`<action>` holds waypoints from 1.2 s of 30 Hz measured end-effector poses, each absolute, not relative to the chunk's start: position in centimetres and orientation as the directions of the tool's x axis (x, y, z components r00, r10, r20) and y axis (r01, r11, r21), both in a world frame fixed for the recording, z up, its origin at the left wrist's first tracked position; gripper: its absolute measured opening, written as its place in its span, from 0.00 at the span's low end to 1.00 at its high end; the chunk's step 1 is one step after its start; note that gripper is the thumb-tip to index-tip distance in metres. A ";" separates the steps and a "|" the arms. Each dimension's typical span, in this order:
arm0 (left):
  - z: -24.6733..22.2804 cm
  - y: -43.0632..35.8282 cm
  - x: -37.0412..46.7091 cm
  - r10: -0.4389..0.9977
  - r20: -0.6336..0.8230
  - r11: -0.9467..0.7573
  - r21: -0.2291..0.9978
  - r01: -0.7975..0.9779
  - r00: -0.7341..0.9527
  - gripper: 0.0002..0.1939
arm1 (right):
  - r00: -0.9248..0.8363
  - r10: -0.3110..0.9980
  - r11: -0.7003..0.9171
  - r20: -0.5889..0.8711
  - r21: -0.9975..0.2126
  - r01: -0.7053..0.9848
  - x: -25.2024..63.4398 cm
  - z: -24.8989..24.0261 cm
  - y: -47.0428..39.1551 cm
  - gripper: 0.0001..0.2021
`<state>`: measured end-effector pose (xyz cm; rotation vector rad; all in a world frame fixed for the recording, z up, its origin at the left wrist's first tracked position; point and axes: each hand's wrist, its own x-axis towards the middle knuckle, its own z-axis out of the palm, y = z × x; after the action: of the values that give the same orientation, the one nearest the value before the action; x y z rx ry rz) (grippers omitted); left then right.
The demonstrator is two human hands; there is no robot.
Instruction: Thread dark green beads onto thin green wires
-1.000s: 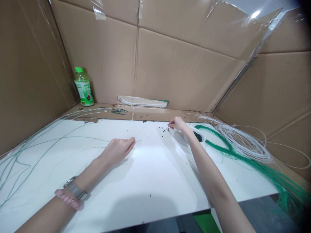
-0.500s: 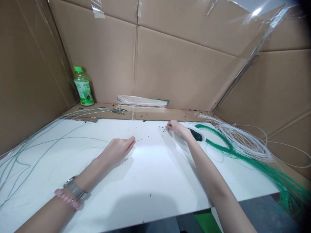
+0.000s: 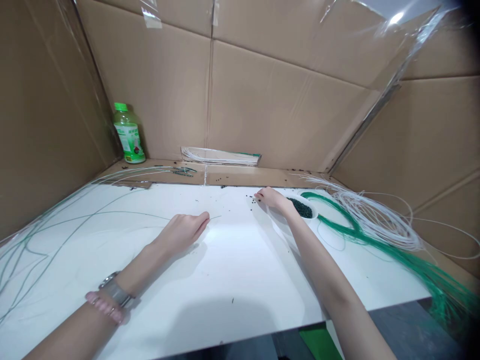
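Observation:
My left hand (image 3: 189,226) is closed in a pinch on a thin green wire (image 3: 215,217). A short end of it sticks out past the fingertips, and the rest trails off to the left. Farther back, my right hand (image 3: 270,196) has its fingertips pressed together at the white table, beside several loose dark beads (image 3: 252,200). Whatever is between those fingertips is too small to make out. Just right of that hand, partly hidden by the wrist, is a white bowl (image 3: 315,212) filled with dark green beads (image 3: 303,208).
Green strands (image 3: 393,250) and a coil of white strands (image 3: 375,215) lie at the right. Strands with beaded ends (image 3: 183,171) reach along the back left. A green-capped bottle (image 3: 129,137) stands in the left corner. Cardboard walls (image 3: 262,90) enclose the white table (image 3: 225,280).
My right hand has shifted slightly left, closer to the loose beads, and a little more of the bowl shows. My left hand stays almost still with the wire.

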<state>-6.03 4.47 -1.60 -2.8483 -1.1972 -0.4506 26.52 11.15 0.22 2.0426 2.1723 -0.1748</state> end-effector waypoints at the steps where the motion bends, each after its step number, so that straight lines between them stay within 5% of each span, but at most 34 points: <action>1: -1.6 4.5 -6.0 0.697 0.270 -0.705 0.092 0.703 0.664 0.13 | -0.049 0.980 0.055 -0.191 0.030 0.998 26.5 0.2 11.1 0.14; 28: -1.0 4.2 -5.9 0.705 0.262 -0.697 0.082 0.713 0.659 0.14 | -0.034 0.987 0.042 -0.159 0.046 0.998 26.3 0.4 10.5 0.13; 36: -1.0 4.1 -5.9 0.707 0.255 -0.696 0.087 0.713 0.659 0.15 | 0.092 0.991 -0.084 -0.093 0.086 0.993 27.9 3.8 10.0 0.14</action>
<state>-5.91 4.14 -1.02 -2.8426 -1.2161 -0.4238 27.88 9.95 3.84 2.2238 2.0355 -0.0162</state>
